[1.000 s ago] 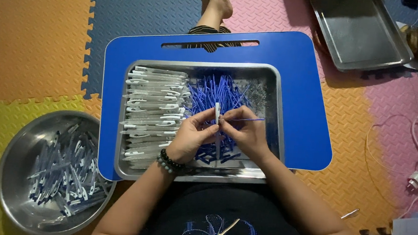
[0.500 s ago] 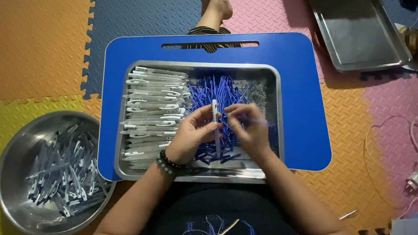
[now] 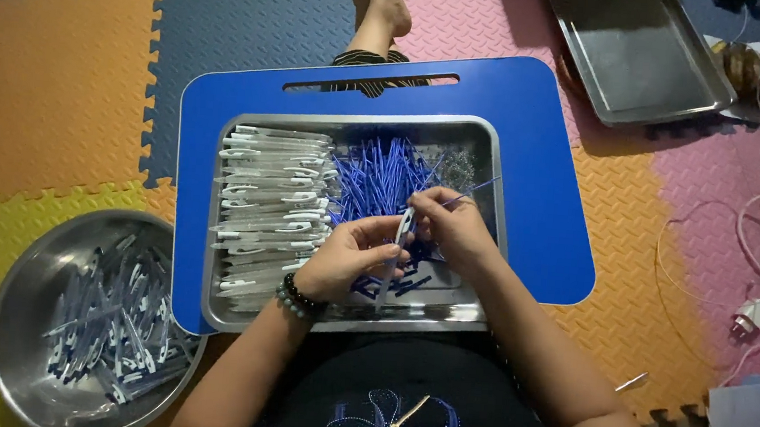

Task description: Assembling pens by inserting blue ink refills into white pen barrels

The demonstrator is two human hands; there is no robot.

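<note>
Since a second ago the white pen barrel [image 3: 398, 242] has been tipping over from nearly upright to a slant, and both hands have been sliding slightly right over the steel tray [image 3: 348, 327].

At the far left, a round metal bowl [image 3: 11, 302] is sitting on the foam floor mat [image 3: 46, 97], holding a loose heap of finished pens [image 3: 113, 333], its rim tucking just under the corner of the blue lap table [image 3: 547, 163]. The tray is resting on that table, with bare blue showing to its right and beyond it. White pen barrels [image 3: 268, 196] are lying stacked along the tray's left half; blue refills [image 3: 374, 172] are spreading across the middle.

The left hand [image 3: 349, 256], wearing a bead bracelet [image 3: 297, 295], is curling closed around the slanted barrel. Just beside it, the right hand [image 3: 456, 228] is pinching a thin blue refill [image 3: 477, 189] between fingertips, its free end pointing up and right over the tray's rim.

An empty metal tray [image 3: 637, 44] is lying well apart at the upper right.
</note>
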